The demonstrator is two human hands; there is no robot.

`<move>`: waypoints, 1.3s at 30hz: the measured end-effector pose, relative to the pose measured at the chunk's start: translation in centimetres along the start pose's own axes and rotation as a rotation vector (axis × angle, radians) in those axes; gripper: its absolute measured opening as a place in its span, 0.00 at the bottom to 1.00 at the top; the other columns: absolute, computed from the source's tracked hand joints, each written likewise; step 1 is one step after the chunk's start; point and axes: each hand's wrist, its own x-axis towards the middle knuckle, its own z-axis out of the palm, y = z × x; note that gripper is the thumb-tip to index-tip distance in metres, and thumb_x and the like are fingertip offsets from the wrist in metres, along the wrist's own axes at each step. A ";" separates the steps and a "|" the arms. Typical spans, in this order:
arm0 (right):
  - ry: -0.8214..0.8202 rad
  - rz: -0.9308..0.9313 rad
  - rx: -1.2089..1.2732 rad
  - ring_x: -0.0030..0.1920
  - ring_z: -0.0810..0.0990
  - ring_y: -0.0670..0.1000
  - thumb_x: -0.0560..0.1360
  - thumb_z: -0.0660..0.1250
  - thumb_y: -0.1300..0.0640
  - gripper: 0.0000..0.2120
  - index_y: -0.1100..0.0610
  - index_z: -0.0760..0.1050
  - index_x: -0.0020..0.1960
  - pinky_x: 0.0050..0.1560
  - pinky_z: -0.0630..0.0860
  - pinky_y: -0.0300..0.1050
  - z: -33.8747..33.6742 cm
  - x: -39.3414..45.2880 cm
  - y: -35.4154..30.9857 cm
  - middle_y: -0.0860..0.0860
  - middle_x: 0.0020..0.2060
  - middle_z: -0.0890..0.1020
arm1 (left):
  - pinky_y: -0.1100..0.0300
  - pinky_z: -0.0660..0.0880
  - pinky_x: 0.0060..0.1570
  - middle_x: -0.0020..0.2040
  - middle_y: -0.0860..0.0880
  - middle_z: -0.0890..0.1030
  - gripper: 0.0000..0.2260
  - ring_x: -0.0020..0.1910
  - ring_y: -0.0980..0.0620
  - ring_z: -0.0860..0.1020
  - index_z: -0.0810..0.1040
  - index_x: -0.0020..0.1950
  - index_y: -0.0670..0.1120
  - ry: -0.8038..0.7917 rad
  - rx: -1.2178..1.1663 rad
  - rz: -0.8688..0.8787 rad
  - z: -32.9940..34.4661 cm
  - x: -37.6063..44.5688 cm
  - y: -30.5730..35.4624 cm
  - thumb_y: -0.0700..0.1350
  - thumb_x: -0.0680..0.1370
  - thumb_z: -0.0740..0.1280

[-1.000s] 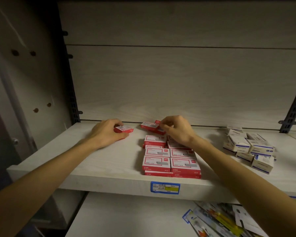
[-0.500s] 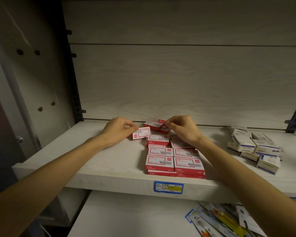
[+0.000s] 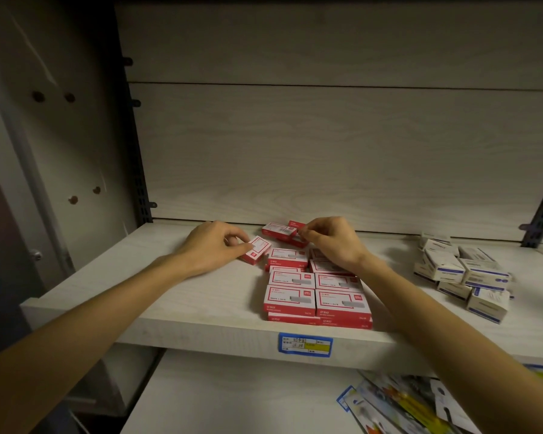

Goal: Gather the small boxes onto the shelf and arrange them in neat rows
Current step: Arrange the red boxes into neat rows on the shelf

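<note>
Red cardboard boxes (image 3: 317,296) sit in two stacked rows at the near edge of the shelf (image 3: 201,321); looser ones lie far behind. Left hand (image 3: 213,249) pinches one tilted box (image 3: 257,253) at its left end, just left of the rows; right hand (image 3: 333,242) has fingertips curled on a far box (image 3: 279,229). Judged light, stiff, crushable at corners; best held across the short sides.

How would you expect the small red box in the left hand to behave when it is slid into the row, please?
The red box looks like stiff cardboard with flat faces, so it should slide, not roll. The left hand holds it by fingertips alone, so it is probably light. Low and flat, it seems unlikely to tip.
</note>
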 end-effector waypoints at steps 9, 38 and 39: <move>-0.004 -0.010 -0.030 0.47 0.81 0.44 0.81 0.64 0.54 0.10 0.57 0.82 0.56 0.44 0.76 0.36 0.0 -0.2 -0.4 0.49 0.48 0.84 | 0.51 0.75 0.59 0.62 0.57 0.74 0.26 0.60 0.55 0.74 0.77 0.66 0.57 -0.150 0.226 -0.032 -3.0 -0.2 -3.0 0.64 0.71 0.73; -0.020 -0.006 -0.040 0.44 0.80 0.44 0.81 0.64 0.54 0.10 0.57 0.82 0.55 0.39 0.73 0.33 0.0 -0.2 -0.4 0.48 0.47 0.83 | 0.58 0.83 0.39 0.53 0.45 0.84 0.11 0.50 0.47 0.84 0.81 0.62 0.46 0.085 -0.541 -0.281 -2.2 0.5 -2.2 0.39 0.80 0.70; -0.022 -0.005 -0.040 0.44 0.80 0.44 0.81 0.64 0.54 0.10 0.57 0.82 0.55 0.39 0.73 0.33 -0.1 -0.2 -0.4 0.48 0.47 0.83 | 0.59 0.83 0.40 0.53 0.44 0.83 0.11 0.51 0.46 0.84 0.81 0.61 0.46 0.061 -0.584 -0.271 -2.3 0.7 -2.0 0.37 0.80 0.69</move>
